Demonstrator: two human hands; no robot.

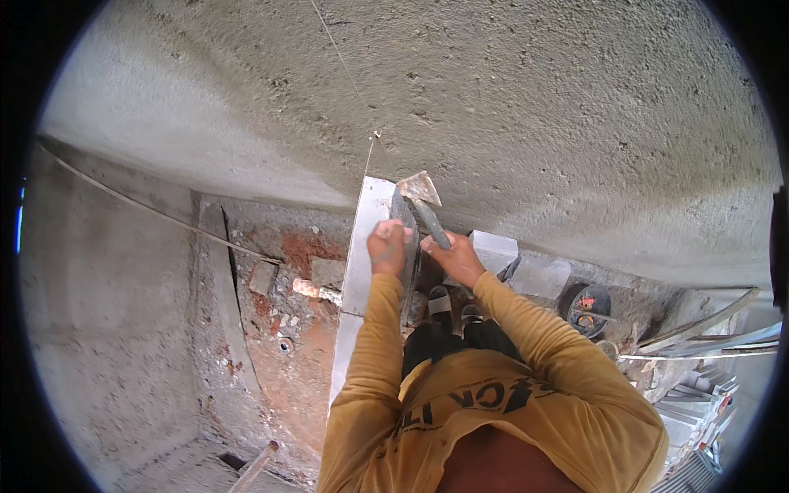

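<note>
My right hand (457,258) is closed round the grey handle of a trowel-like tool (421,189). Its flat, mortar-caked blade points at the rough wall, beside the far end of a low wall of pale blocks (367,218). On that top course, near its right edge, rests my left hand (389,248) with the fingers curled in. Whatever those fingers hold, if anything, is hidden. A thin string (369,156) runs from a small fixing (377,135) on the wall down to the block's far end.
Right of my legs lie pale blocks (495,250) and a black bucket (585,311) with reddish things inside. Left of the block wall, the reddish dirt floor (308,361) holds rubble and a mortar-smeared pipe-like piece (316,291). Long boards (699,320) lean at the far right.
</note>
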